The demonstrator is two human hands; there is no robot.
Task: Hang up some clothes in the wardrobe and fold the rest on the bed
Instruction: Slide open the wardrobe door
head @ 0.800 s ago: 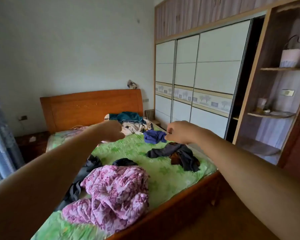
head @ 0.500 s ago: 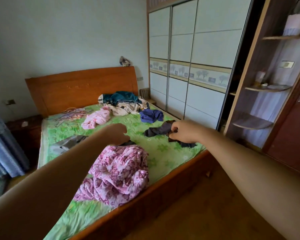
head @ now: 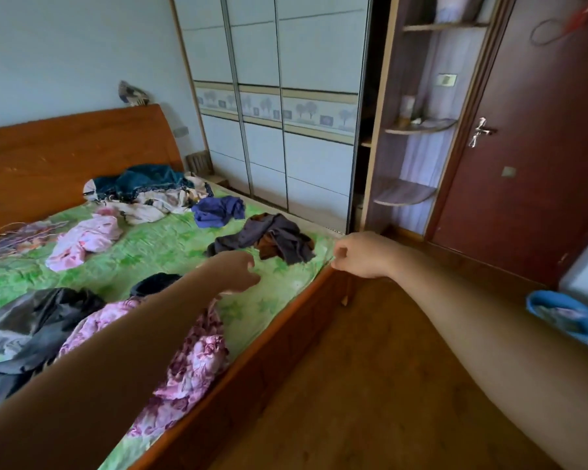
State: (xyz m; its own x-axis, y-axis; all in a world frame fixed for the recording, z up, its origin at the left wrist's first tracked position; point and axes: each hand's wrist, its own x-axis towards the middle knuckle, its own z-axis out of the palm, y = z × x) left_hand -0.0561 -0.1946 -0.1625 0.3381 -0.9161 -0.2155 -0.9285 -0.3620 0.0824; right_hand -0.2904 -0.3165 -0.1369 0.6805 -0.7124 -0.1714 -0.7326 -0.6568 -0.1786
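Grey garment (head: 279, 234) sits on the bed (head: 170, 247) between the grips: left hand (head: 237, 271) loose, empty; right hand (head: 358, 254) clenched, contents unclear.

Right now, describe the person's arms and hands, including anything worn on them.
The left arm and right arm are bare as far up as the frame shows, with no sleeves in view. The left hand and right hand are ungloved, and no watch, bracelet or ring is visible.

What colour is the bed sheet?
The sheet is green with a paler leafy print; head view.
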